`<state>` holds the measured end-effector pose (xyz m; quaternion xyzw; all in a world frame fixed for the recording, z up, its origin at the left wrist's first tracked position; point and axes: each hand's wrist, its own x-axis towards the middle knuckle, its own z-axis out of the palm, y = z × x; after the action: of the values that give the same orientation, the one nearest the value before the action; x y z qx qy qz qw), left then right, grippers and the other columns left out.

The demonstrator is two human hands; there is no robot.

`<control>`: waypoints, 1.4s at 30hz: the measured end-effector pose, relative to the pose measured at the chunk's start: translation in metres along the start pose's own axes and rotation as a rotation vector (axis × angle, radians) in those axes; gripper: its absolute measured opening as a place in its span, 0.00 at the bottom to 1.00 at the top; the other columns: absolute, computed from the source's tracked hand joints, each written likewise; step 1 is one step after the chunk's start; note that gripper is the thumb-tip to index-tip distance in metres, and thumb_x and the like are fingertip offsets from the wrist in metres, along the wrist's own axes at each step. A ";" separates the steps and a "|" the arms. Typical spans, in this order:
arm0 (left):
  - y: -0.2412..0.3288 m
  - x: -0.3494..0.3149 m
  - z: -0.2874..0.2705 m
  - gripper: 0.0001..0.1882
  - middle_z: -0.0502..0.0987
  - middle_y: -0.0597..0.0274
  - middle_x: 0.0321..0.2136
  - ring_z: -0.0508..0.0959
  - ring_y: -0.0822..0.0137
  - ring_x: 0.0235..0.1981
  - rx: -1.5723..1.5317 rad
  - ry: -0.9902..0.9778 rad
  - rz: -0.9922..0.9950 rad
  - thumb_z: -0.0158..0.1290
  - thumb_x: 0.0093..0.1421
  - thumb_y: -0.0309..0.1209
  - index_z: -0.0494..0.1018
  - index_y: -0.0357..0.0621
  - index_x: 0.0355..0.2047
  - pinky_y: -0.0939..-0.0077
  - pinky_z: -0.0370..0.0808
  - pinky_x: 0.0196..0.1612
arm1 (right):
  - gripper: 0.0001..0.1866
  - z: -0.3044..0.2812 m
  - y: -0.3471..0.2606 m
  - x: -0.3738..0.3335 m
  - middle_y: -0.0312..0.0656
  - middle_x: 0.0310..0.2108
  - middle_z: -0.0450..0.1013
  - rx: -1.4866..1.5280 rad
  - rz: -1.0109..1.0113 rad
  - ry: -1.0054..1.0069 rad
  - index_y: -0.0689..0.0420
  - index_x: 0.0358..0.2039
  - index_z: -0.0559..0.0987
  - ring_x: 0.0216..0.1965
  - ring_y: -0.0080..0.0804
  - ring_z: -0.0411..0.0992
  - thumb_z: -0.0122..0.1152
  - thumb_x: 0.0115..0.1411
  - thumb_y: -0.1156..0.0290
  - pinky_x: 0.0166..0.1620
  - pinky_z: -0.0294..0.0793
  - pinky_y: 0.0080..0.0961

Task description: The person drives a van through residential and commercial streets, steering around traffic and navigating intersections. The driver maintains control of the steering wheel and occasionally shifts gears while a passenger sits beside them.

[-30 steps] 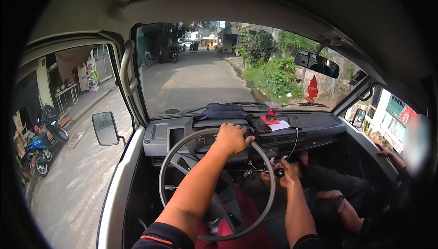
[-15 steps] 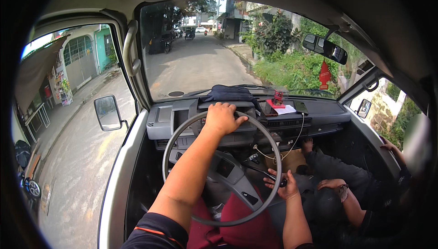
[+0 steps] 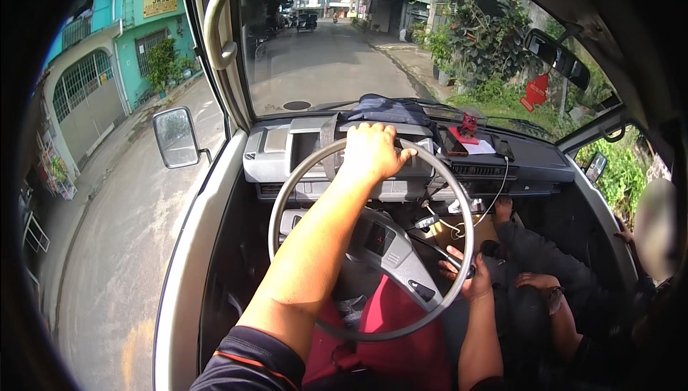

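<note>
A grey steering wheel (image 3: pixel 278 204) fills the middle of the view. My left hand (image 3: pixel 373 149) grips the top of its rim, with the thumb lying to the right. Low on the wheel's right side, my right hand (image 3: pixel 474 282) is closed round the black knob of a gear lever (image 3: pixel 437 249). The lever's stalk slants up and left behind the rim. Part of my right fingers is hidden by the wheel. Under the wheel sits the grey steering column cover (image 3: pixel 393 256).
Across the dashboard (image 3: pixel 530 169) lie a dark cloth bundle (image 3: pixel 387 110), phones and a red phone stand (image 3: pixel 469 126). A passenger's hand (image 3: pixel 537 281) rests on a knee at right. Outside, a side mirror (image 3: pixel 175 136) stands left; a tricycle (image 3: pixel 307 22) is far ahead on the road.
The van has moved forward along the road: the gate and green house on the left are closer, and the goods rack has slid back. Both hands keep their holds.
</note>
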<state>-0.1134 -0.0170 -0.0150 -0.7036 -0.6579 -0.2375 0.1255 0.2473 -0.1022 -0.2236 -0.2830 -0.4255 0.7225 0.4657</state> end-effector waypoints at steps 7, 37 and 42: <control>-0.007 -0.003 -0.021 0.38 0.80 0.55 0.51 0.77 0.54 0.57 0.059 -0.150 -0.035 0.52 0.63 0.66 0.77 0.44 0.54 0.57 0.73 0.59 | 0.44 -0.002 0.003 0.002 0.58 0.69 0.64 -0.027 -0.052 -0.022 0.66 0.69 0.63 0.61 0.55 0.72 0.43 0.71 0.37 0.61 0.73 0.51; -0.148 -0.251 -0.028 0.27 0.81 0.50 0.51 0.78 0.58 0.57 -1.236 -0.310 -0.377 0.53 0.71 0.45 0.75 0.31 0.58 0.64 0.68 0.65 | 0.40 -0.018 0.012 0.007 0.54 0.70 0.62 0.019 -0.037 -0.077 0.63 0.72 0.58 0.59 0.61 0.72 0.37 0.74 0.41 0.59 0.73 0.56; -0.131 -0.256 -0.027 0.23 0.82 0.51 0.50 0.79 0.60 0.53 -1.246 -0.164 -0.516 0.53 0.71 0.41 0.76 0.34 0.56 0.66 0.72 0.61 | 0.40 -0.024 0.014 0.006 0.55 0.70 0.61 0.074 -0.015 -0.075 0.63 0.72 0.58 0.59 0.61 0.72 0.38 0.74 0.42 0.60 0.73 0.57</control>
<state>-0.2520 -0.2387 -0.1381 -0.4809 -0.5524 -0.5405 -0.4141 0.2578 -0.0912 -0.2477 -0.2353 -0.4179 0.7441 0.4651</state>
